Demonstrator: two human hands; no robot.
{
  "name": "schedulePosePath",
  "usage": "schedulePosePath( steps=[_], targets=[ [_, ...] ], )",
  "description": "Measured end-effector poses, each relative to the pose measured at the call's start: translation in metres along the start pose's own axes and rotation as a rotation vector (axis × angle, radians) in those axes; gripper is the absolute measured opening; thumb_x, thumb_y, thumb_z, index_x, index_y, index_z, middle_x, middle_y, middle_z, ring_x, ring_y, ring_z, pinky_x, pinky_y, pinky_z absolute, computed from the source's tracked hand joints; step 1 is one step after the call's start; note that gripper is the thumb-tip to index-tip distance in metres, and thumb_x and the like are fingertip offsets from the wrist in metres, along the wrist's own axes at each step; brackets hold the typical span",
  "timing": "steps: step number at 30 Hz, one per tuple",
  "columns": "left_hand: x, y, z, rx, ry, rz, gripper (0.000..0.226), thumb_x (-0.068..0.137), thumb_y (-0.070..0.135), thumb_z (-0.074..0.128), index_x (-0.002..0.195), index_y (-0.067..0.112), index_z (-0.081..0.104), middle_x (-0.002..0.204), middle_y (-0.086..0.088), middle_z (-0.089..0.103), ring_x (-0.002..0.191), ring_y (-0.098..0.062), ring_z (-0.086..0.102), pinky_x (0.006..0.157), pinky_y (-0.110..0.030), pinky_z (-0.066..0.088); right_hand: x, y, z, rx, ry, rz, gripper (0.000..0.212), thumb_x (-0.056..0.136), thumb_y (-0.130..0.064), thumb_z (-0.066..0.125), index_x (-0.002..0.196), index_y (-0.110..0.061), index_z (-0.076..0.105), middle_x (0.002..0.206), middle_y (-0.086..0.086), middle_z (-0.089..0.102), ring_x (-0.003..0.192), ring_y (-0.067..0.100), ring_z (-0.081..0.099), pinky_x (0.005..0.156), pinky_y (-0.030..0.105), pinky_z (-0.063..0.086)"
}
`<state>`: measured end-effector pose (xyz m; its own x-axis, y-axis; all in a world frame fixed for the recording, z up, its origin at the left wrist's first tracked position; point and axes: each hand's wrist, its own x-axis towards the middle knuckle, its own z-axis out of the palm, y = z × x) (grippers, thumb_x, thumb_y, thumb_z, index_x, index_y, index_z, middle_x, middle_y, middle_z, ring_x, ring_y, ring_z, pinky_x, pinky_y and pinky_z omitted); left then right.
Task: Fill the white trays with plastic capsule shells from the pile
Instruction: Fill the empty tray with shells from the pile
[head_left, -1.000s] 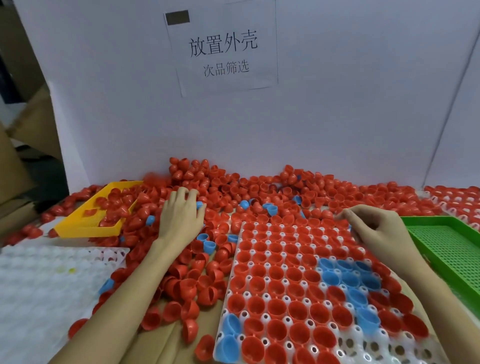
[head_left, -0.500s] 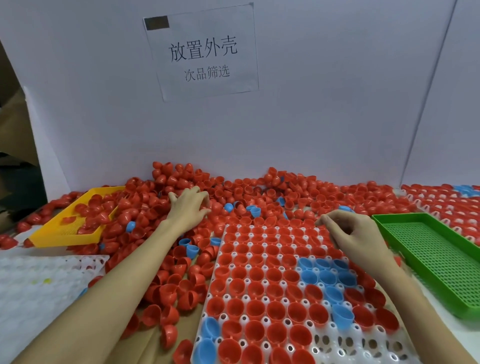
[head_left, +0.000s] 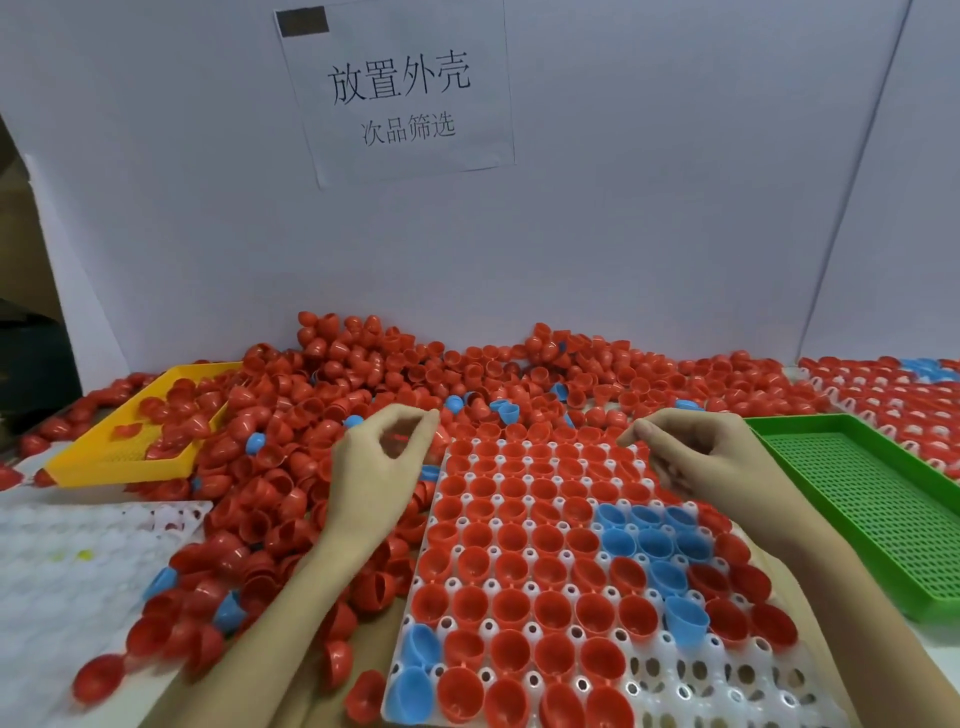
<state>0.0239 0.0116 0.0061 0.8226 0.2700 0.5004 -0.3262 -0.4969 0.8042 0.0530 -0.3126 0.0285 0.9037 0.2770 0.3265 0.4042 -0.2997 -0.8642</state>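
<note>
The tray held mostly red shells, its near-right cells bare. Shells lay heaped left. The left hand pinched a blurred red shell; whether the curled right hand held anything was unclear.

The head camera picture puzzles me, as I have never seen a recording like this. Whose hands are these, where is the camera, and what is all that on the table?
The camera sits on a person's head and looks down at their own bare hands. In front lies a white tray of round pockets, mostly filled with red and some blue shells; its near right pockets are still empty. Behind and to the left is a big pile of loose shells. A yellow tray lies at the left, a green tray at the right. The left hand pinches something small and red, blurred. The right hand hovers curled over the tray's far edge; whether it holds anything is unclear.
</note>
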Motion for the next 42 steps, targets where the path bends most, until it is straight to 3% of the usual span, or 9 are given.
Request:
schedulePosePath(
  steps=[3, 9, 11, 13, 20, 24, 31, 36, 42],
  targets=[
    [0.031, -0.021, -0.008, 0.73, -0.008, 0.06, 0.026, 0.101, 0.018, 0.062, 0.126, 0.019, 0.066, 0.127, -0.001, 0.062, 0.12, -0.027, 0.054, 0.103, -0.039, 0.044, 0.001, 0.001, 0.002, -0.04, -0.004, -0.002, 0.027, 0.105, -0.031, 0.06, 0.088, -0.031, 0.081, 0.057, 0.004, 0.062, 0.049, 0.011, 0.051, 0.051, 0.017, 0.046],
    [0.112, -0.046, -0.003, 0.824, -0.347, 0.055, 0.052, 0.1, 0.02, 0.064, 0.15, 0.015, 0.048, 0.15, -0.011, 0.051, 0.138, -0.032, 0.047, 0.113, -0.046, 0.042, 0.002, 0.007, 0.002, -0.072, 0.015, 0.029, 0.028, 0.106, -0.028, 0.06, 0.089, -0.024, 0.081, 0.056, 0.005, 0.063, 0.047, 0.011, 0.052, 0.052, 0.016, 0.047],
    [0.122, -0.053, 0.002, 0.879, -0.549, 0.023, 0.056, 0.098, 0.028, 0.068, 0.15, 0.021, 0.05, 0.151, -0.006, 0.054, 0.141, -0.029, 0.047, 0.119, -0.05, 0.035, 0.001, 0.009, 0.002, -0.087, 0.019, 0.041, 0.027, 0.106, -0.026, 0.06, 0.09, -0.021, 0.081, 0.056, 0.004, 0.064, 0.047, 0.01, 0.052, 0.052, 0.016, 0.047],
    [0.122, -0.064, 0.009, 0.931, -0.553, 0.015, 0.049, 0.095, 0.029, 0.071, 0.142, 0.022, 0.059, 0.143, -0.004, 0.061, 0.138, -0.027, 0.051, 0.119, -0.05, 0.033, 0.002, 0.01, 0.0, -0.094, 0.026, 0.047, 0.027, 0.107, -0.025, 0.06, 0.09, -0.02, 0.08, 0.056, 0.004, 0.064, 0.047, 0.01, 0.052, 0.052, 0.016, 0.047],
    [0.092, -0.051, 0.004, 0.541, -0.185, 0.143, 0.044, 0.092, 0.024, 0.078, 0.134, 0.015, 0.067, 0.131, -0.002, 0.067, 0.122, -0.02, 0.063, 0.107, -0.034, 0.048, 0.003, 0.012, -0.003, -0.085, 0.038, 0.047, 0.027, 0.107, -0.025, 0.06, 0.09, -0.022, 0.08, 0.056, 0.004, 0.064, 0.047, 0.009, 0.053, 0.051, 0.015, 0.047],
    [0.04, -0.006, -0.006, 0.14, -0.188, 0.105, 0.041, 0.091, 0.028, 0.08, 0.131, 0.028, 0.07, 0.125, 0.015, 0.07, 0.112, -0.003, 0.067, 0.097, -0.02, 0.053, 0.001, 0.003, -0.001, -0.075, -0.013, 0.026, 0.026, 0.105, -0.03, 0.061, 0.09, -0.033, 0.081, 0.061, 0.004, 0.066, 0.051, 0.01, 0.054, 0.053, 0.017, 0.048],
    [-0.039, 0.038, 0.01, -0.185, -0.405, 0.032, 0.049, 0.085, 0.023, 0.087, 0.127, 0.035, 0.066, 0.111, 0.008, 0.075, 0.105, -0.015, 0.073, 0.096, -0.023, 0.055, -0.01, -0.023, 0.015, 0.151, -0.43, -0.13, 0.038, 0.102, -0.016, 0.069, 0.138, -0.026, 0.065, 0.138, -0.001, 0.068, 0.12, 0.025, 0.071, 0.09, 0.03, 0.061],
    [-0.046, 0.035, 0.014, -0.35, -0.439, -0.134, 0.024, 0.087, 0.029, 0.085, 0.108, 0.028, 0.075, 0.109, 0.003, 0.078, 0.106, -0.015, 0.074, 0.101, -0.03, 0.056, -0.011, -0.025, 0.034, 0.036, -0.269, -0.191, 0.018, 0.093, -0.018, 0.076, 0.112, -0.02, 0.078, 0.11, 0.0, 0.079, 0.1, 0.022, 0.077, 0.083, 0.032, 0.064],
    [-0.048, 0.03, 0.018, -0.469, -0.465, -0.226, 0.022, 0.098, 0.035, 0.07, 0.117, 0.027, 0.077, 0.115, -0.003, 0.077, 0.108, -0.022, 0.074, 0.106, -0.04, 0.054, -0.01, -0.022, 0.042, 0.003, -0.279, -0.211, 0.015, 0.101, -0.029, 0.068, 0.103, -0.022, 0.08, 0.097, 0.003, 0.078, 0.085, 0.023, 0.074, 0.075, 0.028, 0.061]
  ],
)
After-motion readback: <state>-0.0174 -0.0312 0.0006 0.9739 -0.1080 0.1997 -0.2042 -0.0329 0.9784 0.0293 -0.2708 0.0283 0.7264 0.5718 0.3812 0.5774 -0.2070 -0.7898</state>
